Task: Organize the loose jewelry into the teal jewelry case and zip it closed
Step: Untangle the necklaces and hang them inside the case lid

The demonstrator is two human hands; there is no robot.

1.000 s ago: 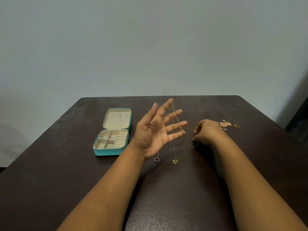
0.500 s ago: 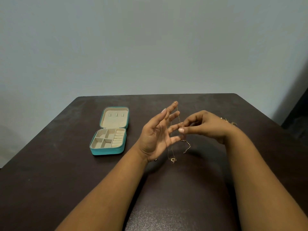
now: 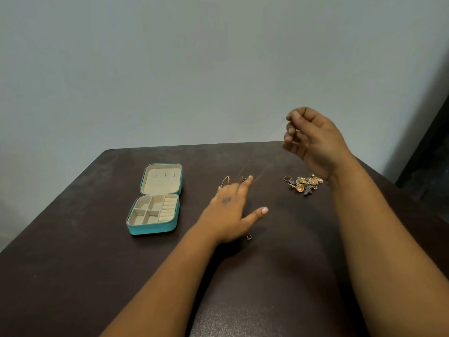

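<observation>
The teal jewelry case lies open on the dark table, left of centre, its beige compartments empty. My left hand rests palm down beside it, fingers spread, with thin gold necklaces draped over the fingertips. A small pendant lies by that wrist. My right hand is raised above the far right of the table, fingers pinched together. A very faint chain seems to run from it down toward the left fingertips.
A pile of loose gold and silver jewelry with a ring lies on the table under my right wrist. A pale wall stands behind the table's far edge. A dark opening shows at the far right.
My left hand has turned palm down and dropped to the table. My right hand has lifted up and to the right, away from the left fingers.
</observation>
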